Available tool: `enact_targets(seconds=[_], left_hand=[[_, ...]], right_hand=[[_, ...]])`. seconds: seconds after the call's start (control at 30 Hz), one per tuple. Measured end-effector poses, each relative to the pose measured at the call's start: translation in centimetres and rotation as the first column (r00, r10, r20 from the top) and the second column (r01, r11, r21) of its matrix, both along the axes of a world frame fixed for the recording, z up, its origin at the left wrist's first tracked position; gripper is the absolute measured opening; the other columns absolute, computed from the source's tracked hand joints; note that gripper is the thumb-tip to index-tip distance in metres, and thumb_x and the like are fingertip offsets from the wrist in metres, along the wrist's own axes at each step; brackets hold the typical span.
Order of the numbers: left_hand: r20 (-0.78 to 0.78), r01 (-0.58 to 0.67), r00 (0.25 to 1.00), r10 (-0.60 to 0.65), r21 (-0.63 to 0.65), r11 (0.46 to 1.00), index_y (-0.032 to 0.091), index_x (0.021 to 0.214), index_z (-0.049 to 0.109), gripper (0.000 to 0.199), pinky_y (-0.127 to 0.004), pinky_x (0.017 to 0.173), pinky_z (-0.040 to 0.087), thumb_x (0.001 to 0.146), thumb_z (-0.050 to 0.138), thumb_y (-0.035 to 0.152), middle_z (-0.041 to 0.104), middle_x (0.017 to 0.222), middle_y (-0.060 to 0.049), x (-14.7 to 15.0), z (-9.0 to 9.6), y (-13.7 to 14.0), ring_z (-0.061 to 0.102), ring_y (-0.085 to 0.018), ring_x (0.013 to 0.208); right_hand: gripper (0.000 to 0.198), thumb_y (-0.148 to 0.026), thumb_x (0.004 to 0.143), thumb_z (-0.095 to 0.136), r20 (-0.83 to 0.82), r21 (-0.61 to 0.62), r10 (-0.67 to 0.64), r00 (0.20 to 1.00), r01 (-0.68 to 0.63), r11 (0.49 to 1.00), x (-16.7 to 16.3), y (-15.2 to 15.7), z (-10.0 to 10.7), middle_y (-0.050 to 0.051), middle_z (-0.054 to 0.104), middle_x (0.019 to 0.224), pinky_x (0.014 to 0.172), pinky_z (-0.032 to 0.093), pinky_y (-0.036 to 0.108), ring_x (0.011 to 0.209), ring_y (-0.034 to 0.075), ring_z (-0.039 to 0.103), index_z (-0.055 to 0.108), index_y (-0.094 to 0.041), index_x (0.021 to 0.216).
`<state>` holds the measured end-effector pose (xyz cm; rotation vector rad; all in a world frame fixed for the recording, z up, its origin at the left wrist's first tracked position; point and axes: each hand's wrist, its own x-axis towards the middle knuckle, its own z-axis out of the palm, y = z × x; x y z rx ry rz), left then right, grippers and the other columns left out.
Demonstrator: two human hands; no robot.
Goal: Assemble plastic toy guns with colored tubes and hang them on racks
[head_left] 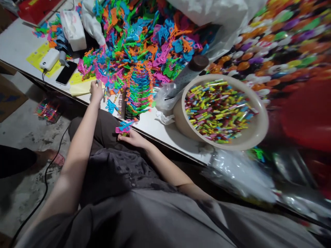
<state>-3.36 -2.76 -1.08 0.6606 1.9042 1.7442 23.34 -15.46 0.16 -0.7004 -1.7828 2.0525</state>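
Right hand: thumb and fingers closed on small pink-and-blue moulded plastic pieces. Left hand: well apart, beside pale yellow paper; grip cannot be told. Beyond right hand: ordered row of multicoloured plastic pieces. Handling, as judged: light fingertip pinch, pieces kept clear of row.

On the tabletop, a heap of small pieces lies at the back; before it, a row of pieces on a rack; to the right, a basin holding short sticks; at left, a phone beside a power bank
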Motion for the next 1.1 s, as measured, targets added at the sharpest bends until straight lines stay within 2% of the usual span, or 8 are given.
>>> enact_targets(seconds=[0.07,0.13,0.27,0.33,0.47,0.57,0.7,1.1], left_hand=[[-0.1,-0.016,0.995,0.017,0.013,1.0,0.019,0.084,0.047,0.019,-0.034,0.103,0.037,0.08,0.065,0.025,0.051,0.101,-0.006,-0.4,0.2,0.1,0.047,-0.02,0.117],[-0.152,0.014,0.988,-0.001,0.082,0.997,0.019,0.087,0.047,0.019,-0.033,0.103,0.038,0.08,0.065,0.025,0.052,0.1,-0.005,0.2,0.5,-1.4,0.05,-0.019,0.114],[-0.197,0.109,0.978,-0.075,0.167,0.98,0.021,0.089,0.047,0.024,-0.031,0.094,0.045,0.078,0.066,0.029,0.055,0.09,-0.002,4.7,0.4,-7.5,0.057,-0.017,0.1],[-0.189,0.185,0.969,-0.161,0.113,0.976,0.02,0.085,0.049,0.023,-0.031,0.09,0.048,0.075,0.068,0.028,0.056,0.085,-0.002,7.6,0.1,-10.2,0.059,-0.017,0.092],[-0.221,0.339,0.918,-0.33,0.005,0.941,0.019,0.079,0.054,0.02,-0.031,0.086,0.05,0.068,0.071,0.019,0.059,0.082,-0.003,11.5,-0.2,-12.0,0.06,-0.018,0.087],[-0.18,0.363,0.914,-0.363,-0.03,0.931,0.019,0.076,0.052,0.022,-0.028,0.077,0.052,0.065,0.07,0.01,0.058,0.076,-0.002,12.6,-0.3,-10.8,0.06,-0.015,0.076],[-0.107,0.358,0.925,-0.364,-0.073,0.931,0.019,0.067,0.046,0.029,-0.026,0.065,0.051,0.061,0.07,0.003,0.055,0.064,0.001,13.3,-0.8,-9.2,0.057,-0.012,0.062],[-0.124,0.434,0.881,-0.456,-0.168,0.885,0.018,0.08,0.055,0.023,-0.032,0.082,0.049,0.067,0.066,0.002,0.059,0.074,-0.002,13.4,-1.5,-9.2,0.062,-0.019,0.082]], right_hand=[[0.024,-0.039,0.07,0.069,0.04,0.068,-0.147,0.988,0.144,0.987,2.9,-0.2,-0.3,0.005,0.067,0.084,0.076,0.049,0.031,0.082,0.017,0.063,0.055,-0.021,0.078],[0.025,-0.039,0.071,0.068,0.055,0.123,-0.334,0.941,0.326,0.937,5.5,0.2,-1.0,0.006,0.067,0.089,0.079,0.049,0.033,0.087,0.018,0.064,0.052,-0.022,0.081],[0.033,-0.038,0.068,0.07,0.083,0.261,-0.671,0.737,0.634,0.728,8.7,2.5,-3.2,0.004,0.065,0.082,0.075,0.05,0.033,0.08,0.017,0.063,0.044,-0.023,0.082],[0.036,-0.039,0.066,0.07,0.058,0.258,-0.73,0.681,0.697,0.67,9.0,3.8,-4.2,0.003,0.064,0.082,0.075,0.05,0.032,0.078,0.015,0.063,0.042,-0.023,0.08],[0.035,-0.04,0.064,0.07,-0.015,0.192,-0.746,0.666,0.734,0.652,7.2,5.7,-5.1,0.004,0.064,0.085,0.078,0.05,0.032,0.079,0.015,0.062,0.043,-0.022,0.078],[0.03,-0.037,0.062,0.069,0.034,0.26,-0.799,0.601,0.767,0.587,5.2,6.5,-5.4,0.004,0.063,0.08,0.079,0.05,0.033,0.078,0.015,0.06,0.048,-0.02,0.076],[0.02,-0.031,0.065,0.065,0.137,0.294,-0.83,0.541,0.778,0.556,3.4,7.1,-5.5,0.006,0.065,0.081,0.083,0.05,0.034,0.082,0.017,0.061,0.051,-0.02,0.074],[0.013,-0.025,0.066,0.064,0.274,0.502,-0.815,0.51,0.647,0.574,4.1,7.2,-4.8,0.004,0.063,0.069,0.073,0.05,0.032,0.069,0.018,0.06,0.053,-0.018,0.069]])
